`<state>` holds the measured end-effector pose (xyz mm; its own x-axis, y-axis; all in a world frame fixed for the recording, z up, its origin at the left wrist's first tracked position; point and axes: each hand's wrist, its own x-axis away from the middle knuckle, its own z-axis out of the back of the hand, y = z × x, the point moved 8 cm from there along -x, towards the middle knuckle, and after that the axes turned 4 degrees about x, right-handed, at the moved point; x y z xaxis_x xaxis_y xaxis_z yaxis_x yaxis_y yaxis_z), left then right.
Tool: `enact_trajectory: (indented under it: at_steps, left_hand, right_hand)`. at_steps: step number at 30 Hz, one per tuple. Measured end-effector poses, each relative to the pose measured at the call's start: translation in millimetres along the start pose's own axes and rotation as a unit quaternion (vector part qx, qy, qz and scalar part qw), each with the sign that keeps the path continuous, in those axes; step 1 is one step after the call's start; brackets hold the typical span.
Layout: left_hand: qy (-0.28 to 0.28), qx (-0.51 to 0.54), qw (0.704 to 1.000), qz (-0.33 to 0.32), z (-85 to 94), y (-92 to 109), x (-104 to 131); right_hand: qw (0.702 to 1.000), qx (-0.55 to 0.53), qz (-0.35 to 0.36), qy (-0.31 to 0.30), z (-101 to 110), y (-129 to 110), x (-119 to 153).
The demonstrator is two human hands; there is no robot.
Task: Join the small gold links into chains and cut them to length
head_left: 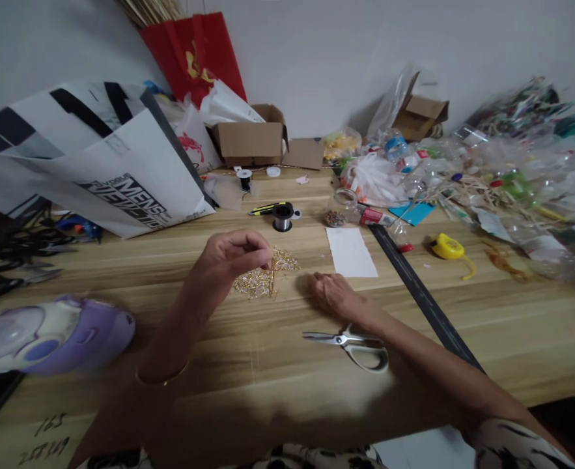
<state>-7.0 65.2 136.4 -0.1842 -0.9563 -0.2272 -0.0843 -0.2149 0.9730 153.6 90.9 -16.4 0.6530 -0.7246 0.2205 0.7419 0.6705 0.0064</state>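
- Wood-grained desk (209, 404) against a pale wall (307, 65), seen in the head view, with everything below placed from the bead pile (252, 284), a loose scatter of gold and clear pieces.
- Left hand (241, 254): over the bead pile, its grip narrow, thumb and fingers pinching a thin gold strand (272, 281) that hangs down in front of the pile.
- Right hand (333, 294): on the desk to the right of the bead pile, fingers curled under; whether its grip holds anything, I cannot tell.
- Scissors (353, 344): nearer the person than the bead pile and to its right, beside the right forearm, pale handles, blades pointing left.
- White paper (351, 252): right of the bead pile and a little beyond it.
- Wire spool (282, 217): just beyond the bead pile, with a yellow-and-black cutter (262, 209) at its left.
- Clear jar (338, 210) with small brown pieces inside: beyond the bead pile, to the right.
- Yellow tape measure (447, 247): well to the right of the bead pile.
- Purple-and-white object (57, 334): well to the left of the bead pile.
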Motion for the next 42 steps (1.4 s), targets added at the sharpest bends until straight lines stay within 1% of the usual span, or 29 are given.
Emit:
enact_trajectory:
  at_steps: [3, 7, 10, 12, 14, 18, 21, 24, 29, 34, 38, 42]
  left_hand:
    - [-0.003, 0.008, 1.000, 0.003, 1.8, 1.9, 6.4]
    - [0.001, 0.009, 1.000, 0.012, 7.0, 2.8, 14.6]
    - [0.006, 0.017, 1.000, 0.009, 9.6, 3.3, 18.5]
    - [0.004, 0.021, 1.000, 0.008, 8.8, 3.0, 19.6]
    - [0.005, 0.027, 1.000, 0.011, 7.8, 2.3, 19.8]
    - [-0.001, 0.028, 1.000, 0.013, 6.9, 1.4, 18.7]
    - [0.003, 0.029, 1.000, 0.001, 9.5, 1.7, 17.2]
    - [0.012, 0.043, 0.999, -0.018, 12.4, 2.5, 15.3]
    - [0.005, 0.045, 0.998, -0.031, 14.0, 2.5, 13.4]
    - [0.023, 0.013, 0.998, -0.049, 21.8, 6.6, 14.9]
    - [0.024, 0.024, 0.998, -0.055, 23.8, 9.9, 15.9]
    - [0.022, 0.032, 0.998, -0.059, 23.1, 10.2, 15.5]
  right_hand:
    - [1.000, -0.013, 0.015, 0.011, 10.6, -0.7, -8.4]
    - [0.997, -0.067, 0.002, 0.026, 18.7, 10.0, -4.0]
    - [0.998, -0.059, -0.008, 0.024, 16.2, 13.5, 0.2]
    - [0.999, -0.038, -0.007, 0.026, 13.9, 9.9, -0.6]
    - [1.000, -0.014, 0.005, 0.026, 11.2, 2.1, -4.6]
    - [0.999, 0.045, 0.027, 0.005, 4.2, -12.3, -15.7]
    - [0.997, 0.069, 0.045, -0.004, 2.0, -18.0, -20.1]
    - [0.995, 0.073, 0.064, -0.007, -0.2, -18.5, -21.2]
    - [0.996, 0.049, 0.069, -0.004, -10.4, -2.8, -25.1]
    - [0.998, 0.030, 0.053, -0.005, -18.9, 14.6, -32.7]
    - [0.999, 0.031, 0.013, -0.006, -20.4, 25.9, -40.7]
    - [0.998, 0.037, -0.043, -0.003, -16.7, 43.8, -52.0]
